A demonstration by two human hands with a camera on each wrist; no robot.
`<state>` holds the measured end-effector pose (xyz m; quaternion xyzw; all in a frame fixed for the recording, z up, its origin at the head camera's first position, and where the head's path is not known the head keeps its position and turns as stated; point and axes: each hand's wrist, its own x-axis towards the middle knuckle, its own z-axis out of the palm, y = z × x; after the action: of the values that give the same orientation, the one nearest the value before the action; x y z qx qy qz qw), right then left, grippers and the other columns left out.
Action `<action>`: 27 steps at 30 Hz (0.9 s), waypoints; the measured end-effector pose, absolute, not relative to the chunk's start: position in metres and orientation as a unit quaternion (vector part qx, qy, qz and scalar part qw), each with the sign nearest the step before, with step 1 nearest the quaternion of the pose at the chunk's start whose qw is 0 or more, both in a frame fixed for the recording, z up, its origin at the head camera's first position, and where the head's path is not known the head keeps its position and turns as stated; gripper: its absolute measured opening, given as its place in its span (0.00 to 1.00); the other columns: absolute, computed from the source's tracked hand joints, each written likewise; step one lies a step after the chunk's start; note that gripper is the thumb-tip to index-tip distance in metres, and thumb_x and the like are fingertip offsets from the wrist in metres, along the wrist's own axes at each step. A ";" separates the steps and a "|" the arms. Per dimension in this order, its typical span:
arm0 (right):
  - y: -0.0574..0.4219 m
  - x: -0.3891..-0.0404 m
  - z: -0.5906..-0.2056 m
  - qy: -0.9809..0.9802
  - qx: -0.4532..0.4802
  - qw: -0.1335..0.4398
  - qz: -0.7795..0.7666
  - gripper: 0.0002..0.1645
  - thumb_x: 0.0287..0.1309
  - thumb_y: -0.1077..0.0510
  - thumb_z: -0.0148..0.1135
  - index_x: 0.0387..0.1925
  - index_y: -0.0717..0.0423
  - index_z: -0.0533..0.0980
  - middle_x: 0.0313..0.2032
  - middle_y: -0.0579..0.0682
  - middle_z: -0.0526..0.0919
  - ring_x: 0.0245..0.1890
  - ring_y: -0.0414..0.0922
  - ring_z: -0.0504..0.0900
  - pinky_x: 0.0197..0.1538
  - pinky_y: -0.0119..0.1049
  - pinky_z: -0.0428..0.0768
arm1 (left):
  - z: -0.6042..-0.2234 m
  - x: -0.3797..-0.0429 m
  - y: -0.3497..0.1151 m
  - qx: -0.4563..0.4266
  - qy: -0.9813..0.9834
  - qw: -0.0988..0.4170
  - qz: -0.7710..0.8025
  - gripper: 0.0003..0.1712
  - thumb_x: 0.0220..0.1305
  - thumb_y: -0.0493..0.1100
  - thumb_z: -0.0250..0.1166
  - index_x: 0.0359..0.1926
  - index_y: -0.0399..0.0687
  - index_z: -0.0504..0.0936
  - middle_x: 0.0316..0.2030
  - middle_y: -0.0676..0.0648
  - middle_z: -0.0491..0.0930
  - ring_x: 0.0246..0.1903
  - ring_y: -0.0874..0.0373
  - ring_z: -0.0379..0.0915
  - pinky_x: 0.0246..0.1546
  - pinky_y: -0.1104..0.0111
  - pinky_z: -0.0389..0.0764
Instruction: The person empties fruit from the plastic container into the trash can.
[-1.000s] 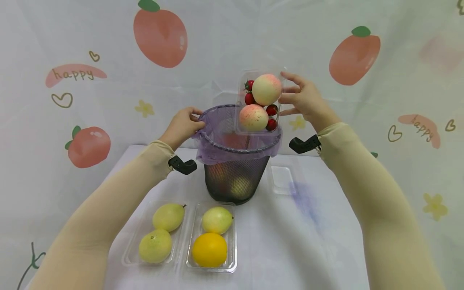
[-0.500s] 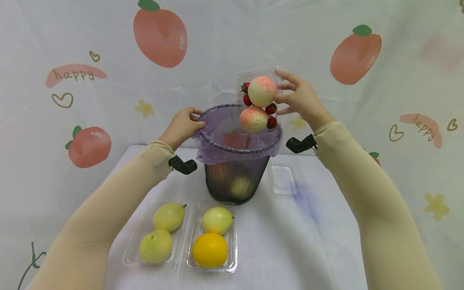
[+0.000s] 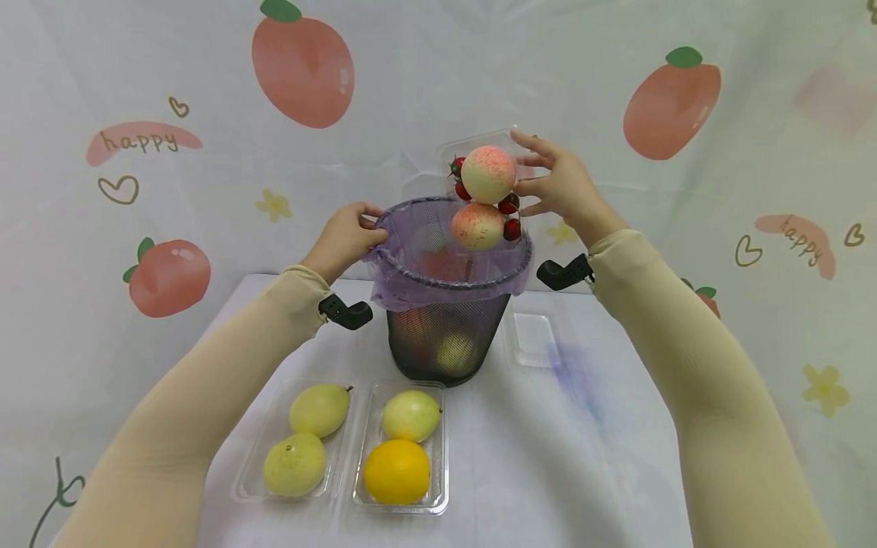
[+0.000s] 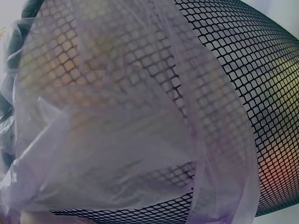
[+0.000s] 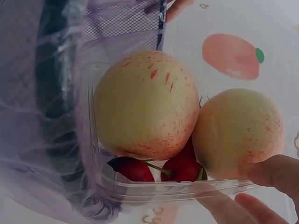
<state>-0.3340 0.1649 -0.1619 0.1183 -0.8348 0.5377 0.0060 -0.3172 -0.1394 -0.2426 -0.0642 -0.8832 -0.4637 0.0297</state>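
The plastic box (image 5: 180,189) is held tilted over the right part of the mouth of the basket (image 3: 489,323), its lower end seeming to dip just inside the rim. Two peaches (image 3: 489,175) and some small red fruits (image 3: 508,204) are carried in it. Should the box be tipped further, the peaches could be let slide out all at once and be dropped hard onto whatever is held in the basket. A red fruit could also be spilled outside the rim on the right, since the fruits are crowded against that side. The bag (image 3: 452,295) could be snagged by the box's edge and dragged inward, as it is only folded over the basket's rim.

The box is gripped along its right side by the right hand (image 3: 565,183), above and to the right of the basket; its fingers are spread, and the thumb is laid at the box's rim, by the upper peach. By the left hand (image 3: 346,240), the bag-covered left rim of the basket is pinched between thumb and fingers. Thus the box lies between the hands, touched by the right only.
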 end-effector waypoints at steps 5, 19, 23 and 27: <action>0.162 -0.334 -0.163 -0.840 0.120 0.005 0.529 0.46 0.61 0.70 0.58 0.69 0.23 0.60 0.71 0.54 0.60 0.46 0.47 0.78 0.36 0.38 0.85 | -0.244 -0.319 -0.140 -0.065 -0.884 0.030 -0.461 0.29 0.61 0.38 0.58 0.64 0.42 0.69 0.54 0.38 0.76 0.42 0.54 0.73 0.35 0.73 0.75; 0.165 -0.336 -0.157 -0.832 0.120 0.054 0.538 0.47 0.59 0.71 0.58 0.69 0.23 0.60 0.71 0.52 0.61 0.41 0.41 0.79 0.33 0.33 0.84 | -0.243 -0.320 -0.140 -0.067 -0.888 0.038 -0.454 0.29 0.60 0.39 0.58 0.64 0.42 0.71 0.53 0.38 0.76 0.41 0.54 0.73 0.36 0.72 0.75; 0.169 -0.335 -0.154 -0.822 0.119 0.057 0.554 0.48 0.58 0.73 0.57 0.69 0.24 0.60 0.71 0.54 0.61 0.39 0.42 0.81 0.34 0.34 0.84 | -0.244 -0.320 -0.141 -0.067 -0.887 0.038 -0.454 0.28 0.61 0.39 0.58 0.64 0.42 0.71 0.53 0.38 0.77 0.44 0.53 0.73 0.39 0.70 0.75; 0.170 -0.335 -0.157 -0.819 0.119 0.053 0.558 0.49 0.58 0.74 0.57 0.69 0.24 0.60 0.71 0.54 0.61 0.44 0.45 0.80 0.36 0.34 0.84 | -0.245 -0.319 -0.142 -0.066 -0.891 0.044 -0.448 0.28 0.60 0.38 0.57 0.63 0.42 0.71 0.53 0.38 0.77 0.42 0.54 0.73 0.38 0.70 0.74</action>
<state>-0.3348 0.1695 -0.1566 0.1192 -0.8194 0.5581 0.0528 -0.3194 -0.1423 -0.2447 -0.0662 -0.8907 -0.4476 0.0439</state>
